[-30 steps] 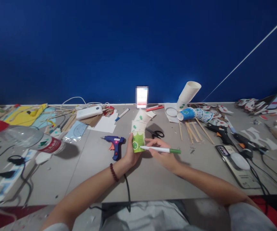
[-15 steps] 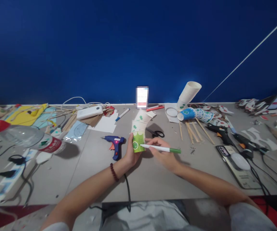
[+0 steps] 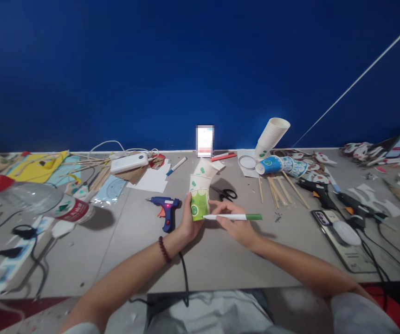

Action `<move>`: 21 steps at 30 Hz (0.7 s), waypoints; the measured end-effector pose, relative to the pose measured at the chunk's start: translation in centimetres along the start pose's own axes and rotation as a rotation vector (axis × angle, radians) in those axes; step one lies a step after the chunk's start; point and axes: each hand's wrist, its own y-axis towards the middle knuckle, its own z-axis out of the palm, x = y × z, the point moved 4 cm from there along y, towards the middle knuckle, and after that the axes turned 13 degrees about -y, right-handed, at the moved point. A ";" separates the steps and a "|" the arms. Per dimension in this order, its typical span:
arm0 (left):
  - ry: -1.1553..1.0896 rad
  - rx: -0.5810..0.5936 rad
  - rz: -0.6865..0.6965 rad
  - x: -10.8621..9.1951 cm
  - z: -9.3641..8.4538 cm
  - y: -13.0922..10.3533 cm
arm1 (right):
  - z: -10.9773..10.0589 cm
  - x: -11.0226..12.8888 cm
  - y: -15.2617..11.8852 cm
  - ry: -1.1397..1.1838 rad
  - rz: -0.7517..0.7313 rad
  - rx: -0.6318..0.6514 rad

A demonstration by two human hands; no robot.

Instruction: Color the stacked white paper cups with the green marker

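Note:
Wrapped round the green lower part of a curved chain of paper cups is my left hand, with a beaded bracelet on its wrist. The upper cups of the chain are white with green leaf prints and bend up to the right. My right hand pinches a white marker with a green end. The marker lies almost level, its tip at the lower right of the green cup; whether it touches cannot be told. A blue glue gun lies left of my left hand, and black scissors lie behind my right hand.
A phone with a lit screen stands at the wall. To the left are a bottle and a power strip. Stacked cups, a blue cup chain, sticks and a large phone occupy the right.
The marker and its tip have shifted slightly down on the green cup, and the marker is now more level. My left hand still holds the cup chain, almost unmoved.

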 end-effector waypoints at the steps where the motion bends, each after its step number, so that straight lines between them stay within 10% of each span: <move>1: 0.013 0.002 -0.007 0.0 0.0 0.0 | 0.0 -0.1 0.0 0.010 0.001 -0.016; 21: 0.012 -0.018 -0.006 0.0 0.2 -0.4 | 0.1 -0.3 -0.1 0.066 -0.017 0.007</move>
